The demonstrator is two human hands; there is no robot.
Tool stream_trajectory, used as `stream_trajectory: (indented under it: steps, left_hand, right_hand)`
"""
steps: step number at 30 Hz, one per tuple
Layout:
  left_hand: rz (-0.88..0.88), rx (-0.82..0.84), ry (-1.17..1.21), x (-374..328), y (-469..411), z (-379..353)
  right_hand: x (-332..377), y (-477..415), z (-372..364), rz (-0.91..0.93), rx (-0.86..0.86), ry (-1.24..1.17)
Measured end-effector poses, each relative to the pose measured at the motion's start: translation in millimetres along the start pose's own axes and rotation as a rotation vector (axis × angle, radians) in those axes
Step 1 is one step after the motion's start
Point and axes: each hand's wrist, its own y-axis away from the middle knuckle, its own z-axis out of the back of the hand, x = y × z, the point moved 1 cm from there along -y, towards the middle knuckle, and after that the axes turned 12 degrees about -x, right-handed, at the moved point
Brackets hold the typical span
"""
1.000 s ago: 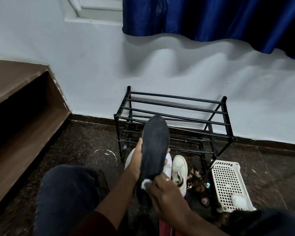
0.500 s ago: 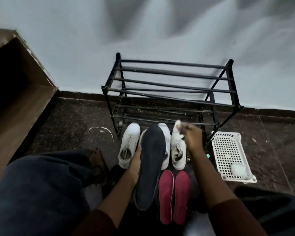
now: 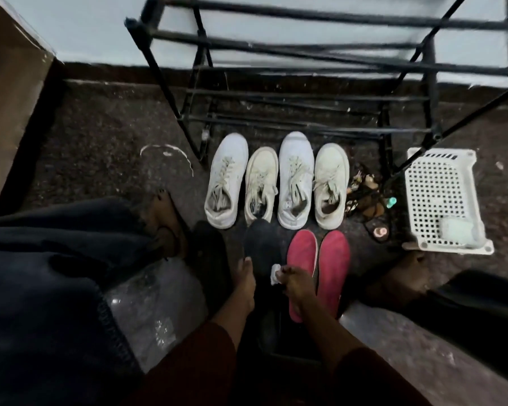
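Gripping the black shoe (image 3: pixel 263 244) by its left edge, fingers curled round it, the left hand (image 3: pixel 245 284) held it flat side up with the toe pointing away. The right hand (image 3: pixel 295 284) pinched a small white cloth (image 3: pixel 275 273) at that shoe's right edge. Just right of the shoe lay two red soles (image 3: pixel 333 259), side by side. Beyond the shoe's toe stood four white sneakers (image 3: pixel 295 177) in a row, with beaded sandals (image 3: pixel 367 197) and a white basket (image 3: pixel 440 183) further right, and farthest beyond the shoe the black rack (image 3: pixel 305 124)
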Motion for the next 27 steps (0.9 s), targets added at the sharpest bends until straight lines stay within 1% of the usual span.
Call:
stream_trajectory:
  steps: [2, 4, 5, 7, 9, 11, 16, 19, 21, 24, 25, 27]
  left_hand:
    - [-0.031, -0.025, -0.072, 3, -9, 1]
    - [-0.016, -0.075, -0.163, 14, -26, 5]
    - [0.012, -0.096, -0.195, 21, -34, 8]
    - [0.08, -0.121, -0.194, 39, -47, 13]
    - [0.105, -0.147, -0.214, 52, -57, 15]
    - [0.097, -0.174, -0.255, 57, -66, 12]
    - [-0.023, -0.283, -0.388, 44, -63, 5]
    - [-0.068, -0.356, -0.397, 41, -50, 0]
    - [-0.089, -0.416, -0.372, 37, -39, -8]
    - [-0.221, -0.498, -0.304, 31, -20, -21]
    - [-0.283, -0.504, -0.297, 30, -13, -27]
    - [-0.39, -0.427, -0.331, 32, -2, -41]
  right_hand:
    - [-9, -10, -10, 0.006, -0.028, 0.029]
    - [-20, -21, -21, -0.006, 0.006, 0.062]
    - [-27, -26, -27, -0.011, 0.022, 0.088]
    - [-39, -33, -37, -0.025, 0.0, 0.133]
    - [-44, -37, -45, -0.038, -0.009, 0.161]
    - [-46, -42, -51, -0.036, -0.02, 0.175]
    - [-43, -51, -48, 0.044, 0.0, 0.228]
    - [-46, -54, -44, 0.077, -0.013, 0.261]
    - [-47, -52, -38, 0.059, -0.072, 0.2]
    - [-50, -50, -19, 0.031, -0.3, 0.097]
    - [-52, -49, -11, 0.042, -0.371, 0.085]
    - [-56, -46, 4, 0.092, -0.477, 0.184]
